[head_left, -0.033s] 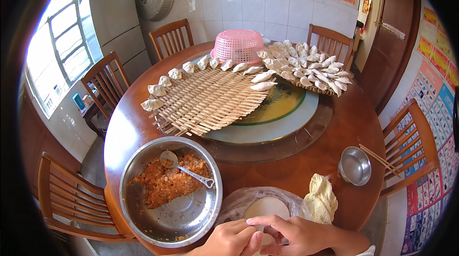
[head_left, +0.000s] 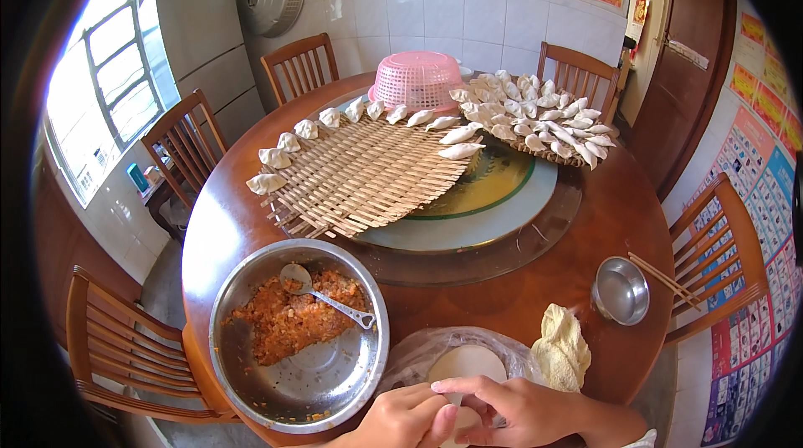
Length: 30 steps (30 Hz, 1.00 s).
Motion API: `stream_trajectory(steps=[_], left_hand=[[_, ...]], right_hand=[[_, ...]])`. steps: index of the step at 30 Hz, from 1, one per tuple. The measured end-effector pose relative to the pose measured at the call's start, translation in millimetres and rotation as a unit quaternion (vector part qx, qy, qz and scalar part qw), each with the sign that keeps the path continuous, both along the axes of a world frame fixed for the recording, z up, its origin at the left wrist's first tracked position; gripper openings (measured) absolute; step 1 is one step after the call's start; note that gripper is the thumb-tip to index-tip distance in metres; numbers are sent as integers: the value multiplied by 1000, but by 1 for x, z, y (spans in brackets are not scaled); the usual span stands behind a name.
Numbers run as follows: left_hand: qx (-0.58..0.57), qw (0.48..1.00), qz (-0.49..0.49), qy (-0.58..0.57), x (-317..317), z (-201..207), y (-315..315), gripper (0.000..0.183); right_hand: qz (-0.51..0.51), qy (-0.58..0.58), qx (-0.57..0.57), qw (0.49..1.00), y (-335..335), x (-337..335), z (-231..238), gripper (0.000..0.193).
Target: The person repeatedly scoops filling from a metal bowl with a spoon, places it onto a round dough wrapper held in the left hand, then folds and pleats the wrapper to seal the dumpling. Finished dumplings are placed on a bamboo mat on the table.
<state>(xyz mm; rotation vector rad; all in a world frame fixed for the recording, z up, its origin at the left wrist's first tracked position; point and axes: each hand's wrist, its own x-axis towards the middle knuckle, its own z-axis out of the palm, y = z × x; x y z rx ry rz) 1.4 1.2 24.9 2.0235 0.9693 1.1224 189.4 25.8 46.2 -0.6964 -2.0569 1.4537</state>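
Far left there's a bright window (head_left: 117, 63), then a gray fridge (head_left: 201, 46). Near left, a wooden chair (head_left: 125, 356) faces the round brown table (head_left: 209, 214). On the table's near left sits a big steel bowl (head_left: 343, 373) w/ orange-red filling (head_left: 280, 322) & a metal spoon (head_left: 339, 307) in it, handle pointing R. Beyond it, a woven tray (head_left: 360, 172) lies partly over the glass turntable (head_left: 502, 222), w/ white dumplings (head_left: 306, 128) in a curved row along its L, far & R edges.

Near edge, approx. center: the left hand (head_left: 406, 416), fingers bent & thumb out, meets the right hand (head_left: 523, 409). Btwn the 2 is a pale dough piece (head_left: 468, 419), partly hidden by fingers; both grips are nearly closed, pinching it. How far it's folded, can't tell. Just beyond the hands, round white wrappers (head_left: 470, 360) lie on a clear plastic bag (head_left: 410, 354). Far side, a pink basket (head_left: 418, 80) stands upside down; to its R, a 2nd tray (head_left: 535, 147) is heaped w/ more dumplings. Right of the hands: a crumpled yellowish cloth (head_left: 562, 348), then a small metal bowl (head_left: 621, 291) w/ chopsticks (head_left: 665, 279) just beside it.
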Motion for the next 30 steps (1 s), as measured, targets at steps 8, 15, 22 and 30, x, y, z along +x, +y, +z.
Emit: stream_trajectory(steps=[8, 15, 22, 30], left_hand=[[-263, 933, -1, -245, -2, -2, -7, 19], [-273, 909, 37, -314, 3, -3, -3, 15], [-102, 981, -35, -159, 8, 5, -15, 10], [-37, 989, -53, -134, 7, 3, -22, 8]], right_hand=[[-110, 220, -233, 941, 11, 5, -20, 28], [-145, 194, -250, 938, 25, 0, 2, 21], [-386, 56, 30, 920, 141, -6, 3, 16], [-393, 170, -152, 891, 238, -37, -1, 19]])
